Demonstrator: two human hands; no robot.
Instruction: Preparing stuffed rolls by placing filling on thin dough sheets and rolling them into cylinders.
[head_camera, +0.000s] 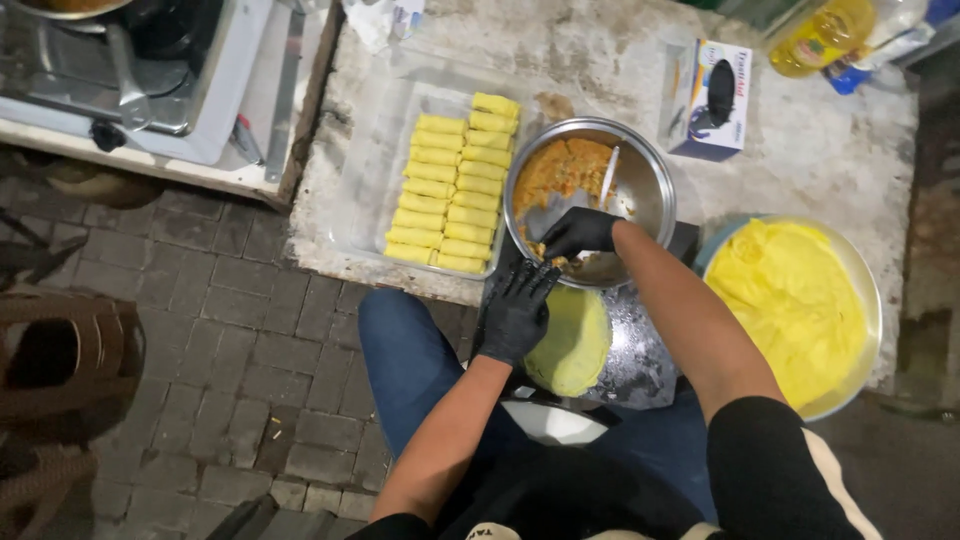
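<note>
Near the centre of the frame the right hand (578, 232), gloved in black, reached into the metal bowl (650, 185), its fingers bunched together and seemingly pinching a little orange filling (562, 170) at the bowl's near rim; the left hand (516, 312), also gloved, lay flat with fingers spread, touching the edge of a pale yellow wrapper (572, 340) laid open on a board just below the bowl; that wrapper looked bare, so this roll was judged only begun; in the tray (365, 190) left of centre two neat rows of finished rolls (452, 190) already lay, roughly two dozen, while a large bowl (868, 300) at the right held a thick stack of wrappers (790, 300), so much work seemed left; a white spoon (608, 175) stood in the filling; a box (708, 95) and an oil bottle (820, 38) sat on the bench (830, 150) at upper right, a stove (150, 90) at upper left; nothing blocked the hands.
</note>
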